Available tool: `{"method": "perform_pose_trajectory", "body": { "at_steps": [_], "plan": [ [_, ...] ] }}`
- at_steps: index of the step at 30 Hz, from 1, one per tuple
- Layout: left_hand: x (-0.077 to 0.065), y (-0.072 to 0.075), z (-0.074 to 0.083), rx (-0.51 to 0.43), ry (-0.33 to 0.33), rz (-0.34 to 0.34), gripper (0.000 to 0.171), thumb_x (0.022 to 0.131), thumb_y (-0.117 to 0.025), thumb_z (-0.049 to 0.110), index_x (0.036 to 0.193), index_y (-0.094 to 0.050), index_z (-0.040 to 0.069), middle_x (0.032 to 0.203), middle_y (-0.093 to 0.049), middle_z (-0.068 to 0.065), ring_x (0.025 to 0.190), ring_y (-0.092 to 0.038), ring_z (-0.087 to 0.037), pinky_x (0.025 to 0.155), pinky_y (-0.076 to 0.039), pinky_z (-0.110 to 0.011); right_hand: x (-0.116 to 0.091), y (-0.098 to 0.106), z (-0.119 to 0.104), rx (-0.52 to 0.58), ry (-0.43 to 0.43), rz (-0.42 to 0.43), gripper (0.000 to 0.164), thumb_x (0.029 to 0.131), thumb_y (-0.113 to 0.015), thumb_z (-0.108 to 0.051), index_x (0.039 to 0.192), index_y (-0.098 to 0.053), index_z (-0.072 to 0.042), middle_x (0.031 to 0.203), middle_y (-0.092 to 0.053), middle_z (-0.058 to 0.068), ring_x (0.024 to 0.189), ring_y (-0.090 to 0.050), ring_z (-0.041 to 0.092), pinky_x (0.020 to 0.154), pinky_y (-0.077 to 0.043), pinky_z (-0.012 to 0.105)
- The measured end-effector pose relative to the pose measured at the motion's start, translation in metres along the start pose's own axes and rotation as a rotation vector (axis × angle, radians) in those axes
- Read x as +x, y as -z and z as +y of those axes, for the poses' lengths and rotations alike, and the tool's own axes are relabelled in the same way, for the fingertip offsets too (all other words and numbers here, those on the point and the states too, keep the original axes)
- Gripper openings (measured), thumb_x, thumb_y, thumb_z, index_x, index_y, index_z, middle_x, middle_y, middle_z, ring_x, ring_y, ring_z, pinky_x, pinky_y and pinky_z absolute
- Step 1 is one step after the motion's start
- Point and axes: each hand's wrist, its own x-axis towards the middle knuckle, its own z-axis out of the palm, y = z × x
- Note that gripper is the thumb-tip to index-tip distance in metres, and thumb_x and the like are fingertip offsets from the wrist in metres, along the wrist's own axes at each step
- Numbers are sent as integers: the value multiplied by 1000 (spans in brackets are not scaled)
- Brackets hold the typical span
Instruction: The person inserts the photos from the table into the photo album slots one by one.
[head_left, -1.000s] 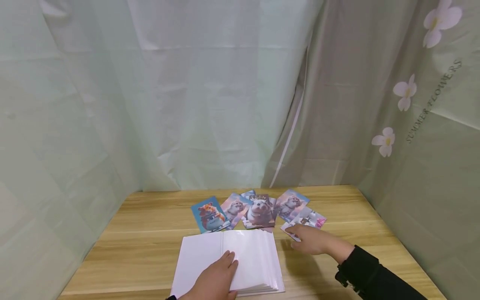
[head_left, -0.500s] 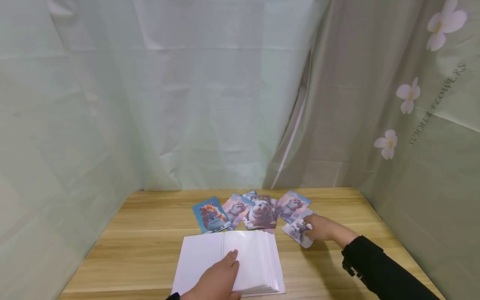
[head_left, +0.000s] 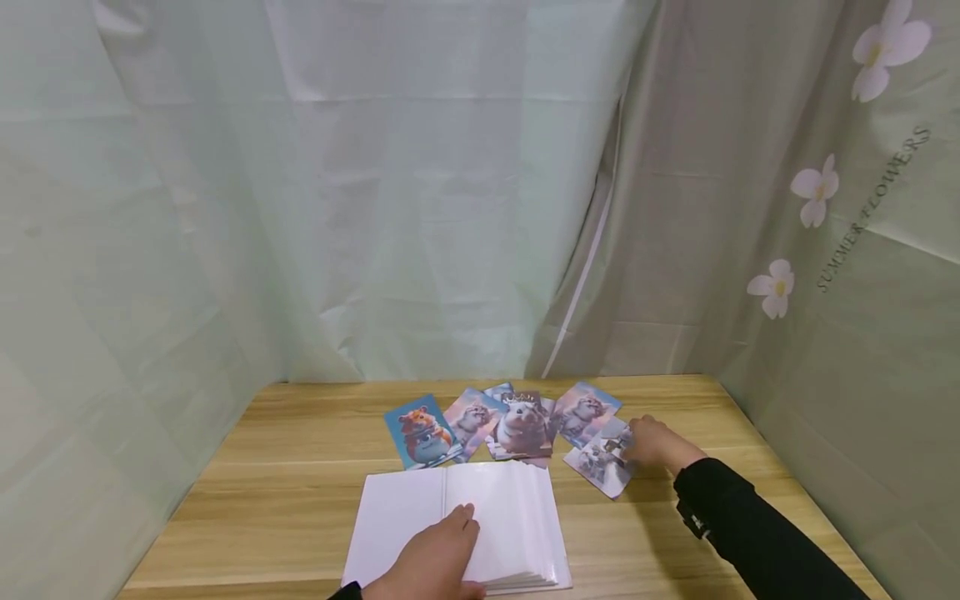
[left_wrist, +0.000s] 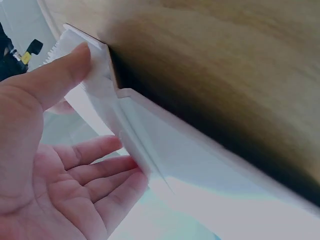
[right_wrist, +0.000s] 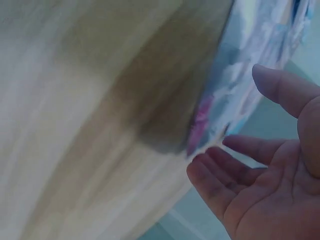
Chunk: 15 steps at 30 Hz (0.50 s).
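A white photo album (head_left: 397, 512) lies spread on the table's front part, with a thick block of clear sleeves on its right half. My left hand (head_left: 431, 558) rests on it. In the left wrist view the thumb lies on the sleeves, and the other fingers extend against the spine side. My right hand (head_left: 660, 446) is at the right edge of a greyish picture card (head_left: 602, 467). In the right wrist view its thumb stands apart from the loosely bent fingers, whose tips are near the card's pink corner (right_wrist: 201, 122); contact cannot be told.
Behind the album, several picture cards overlap: a teal hamster card (head_left: 422, 432), a pink-blue cat card (head_left: 471, 417), a brown crowned-animal card (head_left: 520, 425) and another cat card (head_left: 587, 412). Curtains (head_left: 412, 208) enclose the wooden table (head_left: 255, 492) at the back and sides.
My right hand has moved from the greyish card's lower left across to its right edge, uncovering more of its picture. My left hand has stayed on the album.
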Motion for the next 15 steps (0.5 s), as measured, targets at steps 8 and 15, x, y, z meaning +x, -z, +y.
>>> {"method": "perform_pose_trajectory", "body": {
  "at_steps": [8,15],
  "plan": [
    [-3,-1,3,43,-26,30,71,75,-85,47,131,-65,8,135,-58,-21,123,-59,-34,87,-56,-37,6,-13,6,9,-126,-24,69,83,-81,-25,125,-52,21,113,-53,30,103,-50,44,94,-44,55],
    [-5,-3,2,58,-48,59,70,77,-83,47,131,-65,7,136,-57,-22,123,-57,-35,88,-56,-37,6,-10,3,30,-139,15,64,79,-86,-24,115,-55,20,101,-52,24,96,-47,39,88,-45,51]
  ]
}}
